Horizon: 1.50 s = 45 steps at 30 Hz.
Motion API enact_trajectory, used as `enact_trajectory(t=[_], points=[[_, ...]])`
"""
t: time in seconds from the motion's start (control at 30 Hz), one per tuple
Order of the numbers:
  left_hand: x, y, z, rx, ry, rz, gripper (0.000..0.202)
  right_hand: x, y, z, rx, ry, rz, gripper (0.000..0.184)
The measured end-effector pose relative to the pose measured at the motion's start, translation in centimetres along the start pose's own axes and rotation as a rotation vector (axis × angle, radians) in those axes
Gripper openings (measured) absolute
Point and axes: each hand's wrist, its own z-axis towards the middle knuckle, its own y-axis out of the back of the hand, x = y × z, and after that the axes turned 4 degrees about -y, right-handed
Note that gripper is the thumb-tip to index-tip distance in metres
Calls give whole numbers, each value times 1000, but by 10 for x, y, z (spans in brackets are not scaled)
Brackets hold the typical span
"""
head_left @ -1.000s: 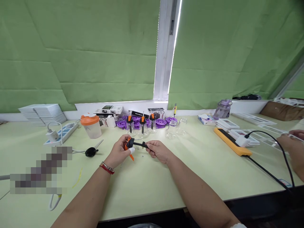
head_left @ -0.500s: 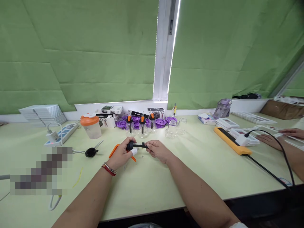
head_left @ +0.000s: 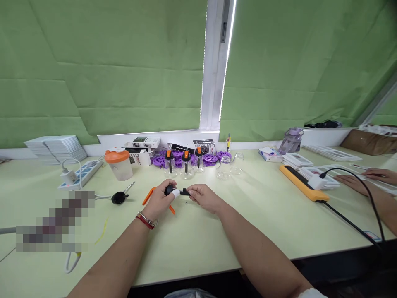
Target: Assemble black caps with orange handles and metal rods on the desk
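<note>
My left hand (head_left: pixel 160 198) is closed around a black round cap (head_left: pixel 168 190), with a white wrap on its thumb (head_left: pixel 175 193). My right hand (head_left: pixel 203 196) pinches a slim black piece (head_left: pixel 185 192) that lines up with the cap, end toward end. Whether the two parts are joined is hidden by the left thumb. An orange handle-like part (head_left: pixel 149 196) lies on the table under the left hand, and its other end shows below that hand. A tiny piece (head_left: pixel 186 203) rests between the hands.
Behind the hands stand three glass bottles (head_left: pixel 186 171) with black-and-orange tops, two open glass bottles (head_left: pixel 223 173) and purple discs (head_left: pixel 210 159). Left are a shaker cup (head_left: pixel 121 167), black funnel-like piece (head_left: pixel 118 198) and power strip (head_left: pixel 88 173). Right are an orange power strip (head_left: pixel 300 184) and another person's hands (head_left: pixel 350 182).
My hands have drawn slightly closer together, and the metal rod seen between the black parts is now covered. The left thumb has moved up over the gap.
</note>
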Motion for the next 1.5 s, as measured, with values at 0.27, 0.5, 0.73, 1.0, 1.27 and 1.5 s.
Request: enact_trajectory(t=[0.27,0.5,0.73,1.0,1.27,1.5], points=[[2,0,3,23,206,-148,12,2,-1,-2,2,34,-129,28],[1,0,1,83,233,-195,12,5,1,-3,50,23,-146,23],[-14,1,-4,183,128,-92,11,7,19,-9,333,-137,-49,25],[-34,-8,-13,235,170,0,8,16,34,-19,514,-195,-61,30],[-31,-10,-33,235,417,-115,8,27,16,-37,552,-265,-119,25],[-26,-9,-40,228,511,-99,4,5,-14,-52,351,-296,-45,13]])
